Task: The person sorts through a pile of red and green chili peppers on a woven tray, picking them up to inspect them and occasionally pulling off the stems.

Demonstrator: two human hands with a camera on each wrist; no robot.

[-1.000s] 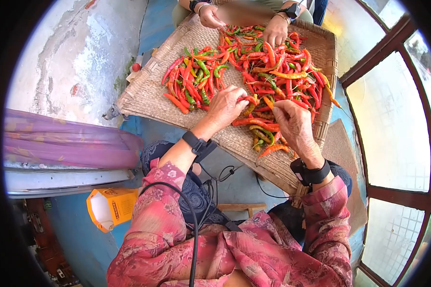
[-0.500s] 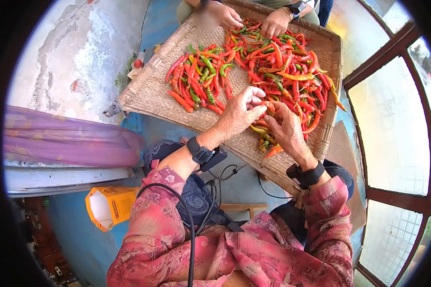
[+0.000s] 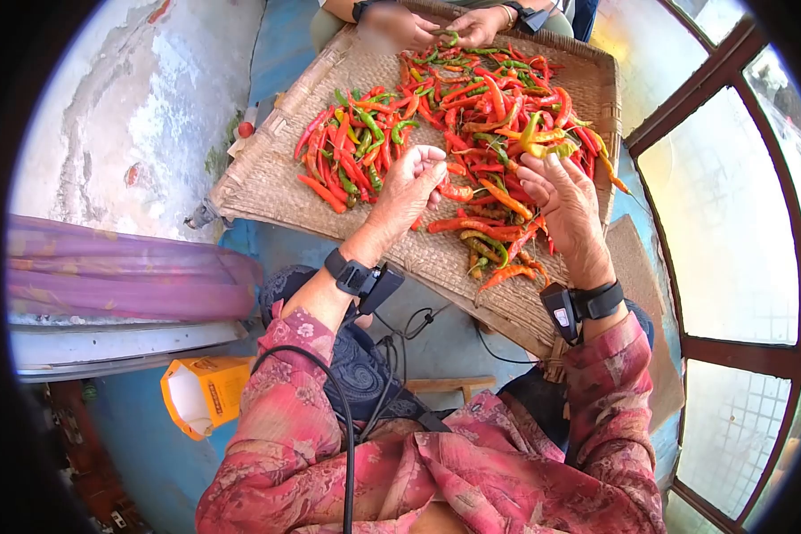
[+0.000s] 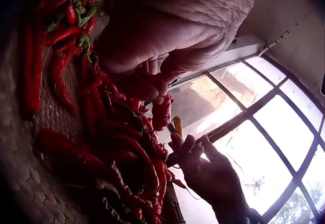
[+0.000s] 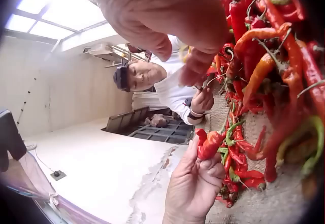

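Observation:
My left hand (image 3: 407, 194) pinches a red pepper (image 3: 456, 191) above the tray's near part; the right wrist view shows this pepper (image 5: 208, 144) upright between thumb and fingers. To its right, my right hand (image 3: 568, 214) has its fingertips on a yellow-green pepper (image 3: 543, 144). Part of a yellow pepper (image 4: 177, 124) stands out above my right hand (image 4: 216, 178) in the left wrist view. Under and beyond both hands spreads a large pile of mostly red peppers (image 3: 498, 111). A smaller red and green pile (image 3: 351, 147) lies to the left on the woven tray (image 3: 267, 182).
Across the tray another person's hands (image 3: 472, 27) hold a green pepper. A yellow box (image 3: 218, 387) stands on the floor at the left, beside a purple cloth (image 3: 133, 271). Framed windows (image 3: 721, 231) are on the right. A black cable runs over my left sleeve.
My hands have moved apart, the left with a red pepper, the right to the right and away from me. The other person's hands have come together at the tray's far edge.

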